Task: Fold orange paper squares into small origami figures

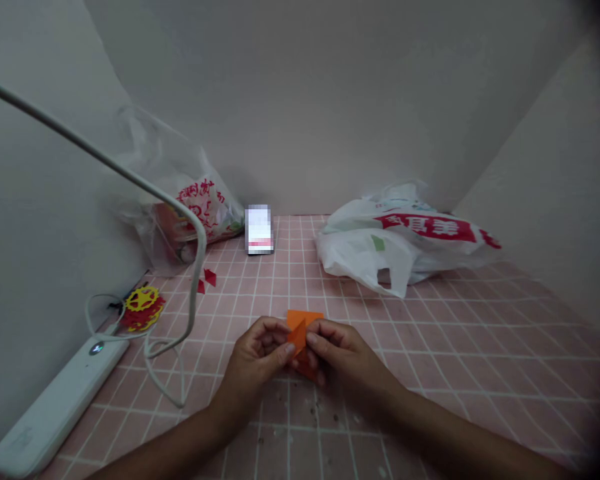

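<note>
Between my two hands, just above the near middle of the table, is a small piece of folded orange paper (304,316). My left hand (266,348) pinches its left side, thumb on the front and fingers curled behind. On the opposite side, my right hand (336,348) grips the paper's right edge with thumb and forefinger. A flap stands up along a slanted crease in the middle of the sheet. Fingers cover part of its lower portion.
A lit phone (259,230) stands at the back, between a clear bag with red print (200,207) and a white plastic bag (410,233). Small red pieces (209,277), yellow and red gear shapes (143,303), a looping white cable (199,267) and a white power strip (60,400) lie left.
</note>
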A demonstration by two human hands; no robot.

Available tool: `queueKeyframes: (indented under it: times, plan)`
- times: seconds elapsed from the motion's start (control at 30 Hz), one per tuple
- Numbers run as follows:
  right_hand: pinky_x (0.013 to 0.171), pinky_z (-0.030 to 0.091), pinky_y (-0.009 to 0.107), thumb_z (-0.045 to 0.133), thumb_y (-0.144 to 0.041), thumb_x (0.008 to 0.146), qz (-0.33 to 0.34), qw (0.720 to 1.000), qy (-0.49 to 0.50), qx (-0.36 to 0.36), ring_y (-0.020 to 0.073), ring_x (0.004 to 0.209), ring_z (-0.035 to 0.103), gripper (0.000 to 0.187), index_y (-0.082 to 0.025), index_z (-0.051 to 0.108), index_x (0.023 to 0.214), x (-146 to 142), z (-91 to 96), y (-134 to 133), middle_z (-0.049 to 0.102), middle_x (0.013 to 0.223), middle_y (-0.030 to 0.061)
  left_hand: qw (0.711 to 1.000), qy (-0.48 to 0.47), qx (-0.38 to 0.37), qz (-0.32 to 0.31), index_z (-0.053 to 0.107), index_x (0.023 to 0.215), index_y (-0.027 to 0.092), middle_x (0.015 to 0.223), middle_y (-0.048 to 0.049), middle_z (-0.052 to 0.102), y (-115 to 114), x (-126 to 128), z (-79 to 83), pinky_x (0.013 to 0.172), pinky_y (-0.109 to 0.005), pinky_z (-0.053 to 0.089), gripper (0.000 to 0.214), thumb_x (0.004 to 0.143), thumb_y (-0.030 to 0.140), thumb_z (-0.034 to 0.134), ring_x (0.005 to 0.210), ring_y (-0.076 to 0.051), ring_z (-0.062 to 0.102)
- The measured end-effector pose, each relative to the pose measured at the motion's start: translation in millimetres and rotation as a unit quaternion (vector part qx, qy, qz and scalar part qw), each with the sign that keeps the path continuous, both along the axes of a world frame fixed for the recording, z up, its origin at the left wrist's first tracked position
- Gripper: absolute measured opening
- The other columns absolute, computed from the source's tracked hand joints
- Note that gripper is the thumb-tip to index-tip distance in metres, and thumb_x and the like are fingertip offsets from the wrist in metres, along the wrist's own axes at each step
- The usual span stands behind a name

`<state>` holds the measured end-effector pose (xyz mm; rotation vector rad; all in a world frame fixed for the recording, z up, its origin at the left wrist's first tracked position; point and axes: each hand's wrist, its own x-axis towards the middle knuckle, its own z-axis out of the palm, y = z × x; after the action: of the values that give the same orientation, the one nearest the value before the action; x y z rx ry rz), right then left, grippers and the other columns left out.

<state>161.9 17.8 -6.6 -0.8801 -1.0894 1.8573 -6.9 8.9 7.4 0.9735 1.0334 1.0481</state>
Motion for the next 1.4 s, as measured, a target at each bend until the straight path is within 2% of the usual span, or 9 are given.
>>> queueKeyframes:
  times: [0.3, 0.6, 0.7, 0.87, 1.2, 1.4]
  plan:
    - [0.048, 0.031, 0.022, 0.063, -0.045, 0.088, -0.009, 1.0, -0.025, 0.014, 0.0077, 0.048, 0.045, 0.033, -0.017, 0.058, 0.073, -0.3, 1.9, -0.7, 0.055, 0.059, -0.0027, 1.0, 0.019, 0.01, -0.006, 0.056, 0.079, 0.018, 0.07, 0.0036, 0.06, 0.7, 0.1, -0.3, 0.061, -0.024, 0.05, 0.029, 0.07, 0.033, 0.079, 0.061, -0.011, 0.061]
    - [0.05, 0.032, 0.022, 0.062, -0.04, 0.088, -0.024, 0.997, -0.059, 0.032, 0.0087, 0.051, 0.044, 0.028, -0.018, 0.059, 0.073, 0.3, 5.3, -3.1, 0.055, 0.061, -0.0026, 0.999, 0.001, -0.013, -0.041, 0.059, 0.087, 0.016, 0.071, 0.002, 0.065, -0.3, -2.6, -3.9, 0.063, -0.023, 0.05, 0.026, 0.077, 0.033, 0.076, 0.063, -0.011, 0.062]
    - [0.05, 0.033, 0.022, 0.061, -0.045, 0.09, -0.028, 0.999, -0.031, 0.028, 0.0088, 0.051, 0.046, 0.031, -0.018, 0.058, 0.075, 0.6, 5.0, -2.9, 0.054, 0.061, -0.0032, 0.999, 0.011, -0.019, -0.034, 0.059, 0.085, 0.016, 0.07, 0.0019, 0.065, -0.5, -1.7, -2.7, 0.062, -0.023, 0.05, 0.029, 0.074, 0.036, 0.078, 0.061, -0.011, 0.062]
    - [0.046, 0.033, 0.022, 0.066, -0.049, 0.085, -0.015, 1.0, -0.007, -0.003, 0.0079, 0.045, 0.047, 0.034, -0.018, 0.057, 0.075, 1.1, 2.7, 0.3, 0.057, 0.058, -0.0032, 0.999, -0.005, -0.023, -0.05, 0.059, 0.086, 0.016, 0.07, 0.0013, 0.067, -1.3, -1.6, -3.3, 0.061, -0.024, 0.05, 0.03, 0.074, 0.037, 0.078, 0.06, -0.011, 0.063]
    - [0.046, 0.034, 0.021, 0.063, -0.047, 0.089, -0.001, 1.0, 0.002, 0.008, 0.0072, 0.045, 0.049, 0.033, -0.016, 0.06, 0.078, 3.1, 0.2, 0.1, 0.062, 0.059, -0.0013, 0.998, -0.019, -0.02, -0.063, 0.058, 0.087, 0.016, 0.064, 0.0027, 0.067, 0.6, -0.9, -2.8, 0.059, -0.022, 0.048, 0.029, 0.075, 0.033, 0.078, 0.056, -0.01, 0.062]
    - [0.044, 0.034, 0.019, 0.066, -0.045, 0.087, 0.004, 0.999, 0.035, -0.036, 0.0076, 0.045, 0.052, 0.032, -0.016, 0.059, 0.076, 1.4, 2.8, -0.1, 0.06, 0.057, -0.0024, 0.996, -0.041, -0.018, -0.08, 0.058, 0.088, 0.016, 0.066, 0.0017, 0.069, 1.4, -1.5, -5.0, 0.058, -0.021, 0.047, 0.03, 0.075, 0.034, 0.079, 0.056, -0.009, 0.063]
